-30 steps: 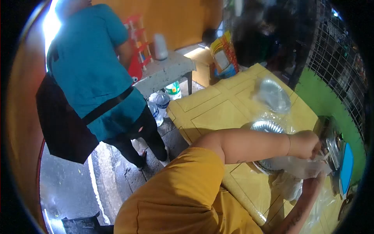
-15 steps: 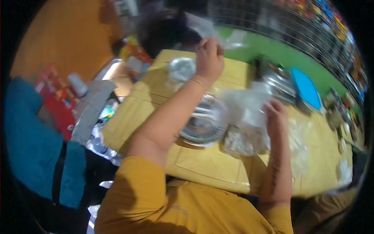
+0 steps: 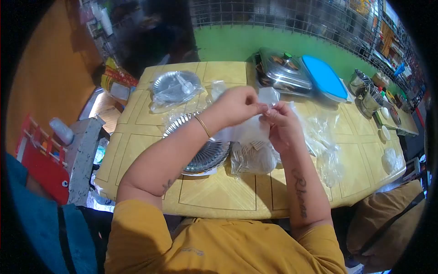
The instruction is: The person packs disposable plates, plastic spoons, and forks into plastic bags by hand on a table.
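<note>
We take the plate stack [image 3: 207,157] as landmark. Our left hand [image 3: 238,107] and right hand [image 3: 284,125] meet beyond it and to its right, fingertips nearly together. Thumb and forefinger of each appear pinched on a translucent plastic bag [image 3: 250,131]; the other fingers' hold we cannot tell. A fork pack [image 3: 254,158] lies just right of the stack. Step in hand, we judge: working the bag's edge. Next move calls for a light, separate pinch per side.
</note>
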